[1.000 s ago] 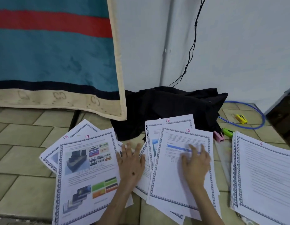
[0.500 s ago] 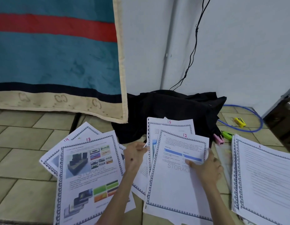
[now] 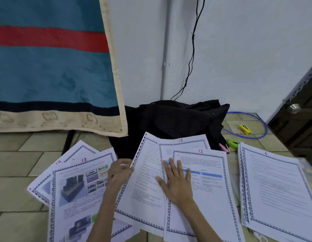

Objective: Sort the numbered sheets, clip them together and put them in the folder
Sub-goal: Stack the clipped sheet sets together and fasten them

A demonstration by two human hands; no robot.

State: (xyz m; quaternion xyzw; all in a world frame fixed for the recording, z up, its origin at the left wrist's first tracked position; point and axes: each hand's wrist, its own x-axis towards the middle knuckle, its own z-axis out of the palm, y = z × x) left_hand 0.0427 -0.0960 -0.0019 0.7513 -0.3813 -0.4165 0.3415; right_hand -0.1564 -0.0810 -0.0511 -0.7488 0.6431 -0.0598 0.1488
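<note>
Numbered sheets of white, blue-bordered paper lie fanned across the tiled floor (image 3: 15, 173). Since half a second ago, the right hand (image 3: 176, 182) has let go of sheet 12 (image 3: 204, 198) and now presses flat on it, fingers spread. The left hand (image 3: 119, 172), previously bare, now pinches the punched edge of an unnumbered white sheet (image 3: 144, 180), tilted up between sheet 13 (image 3: 76, 189) and sheet 12. Sheet 15 (image 3: 181, 145) lies beyond, the pile topped by sheet 6 (image 3: 274, 186) to the right. A black cloth bag (image 3: 172, 119) sits behind.
</note>
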